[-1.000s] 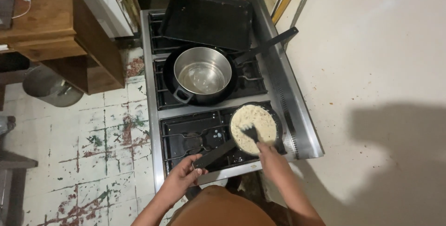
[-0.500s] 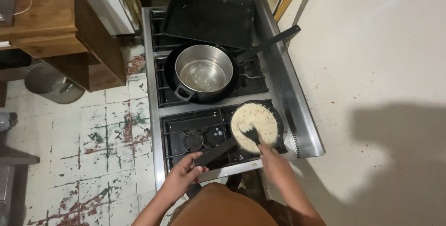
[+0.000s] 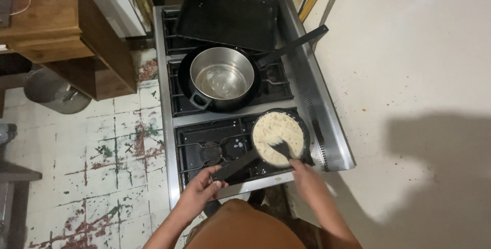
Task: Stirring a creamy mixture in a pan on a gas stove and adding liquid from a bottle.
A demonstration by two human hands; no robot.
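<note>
Gripping the long black handle (image 3: 236, 166) of the small pan (image 3: 280, 137), the left hand (image 3: 202, 190) is closed around it, while the right hand (image 3: 302, 170) is closed on a black spatula (image 3: 282, 150) whose blade rests in the pale food (image 3: 276, 129) filling the pan. That pan sits on the stove's (image 3: 166, 100) front right burner. Behind it stand 1 steel pot (image 3: 221, 77) inside a larger black pan (image 3: 258, 88), then a black tray (image 3: 227, 16); worn floor tiles (image 3: 92, 167) lie left.
</note>
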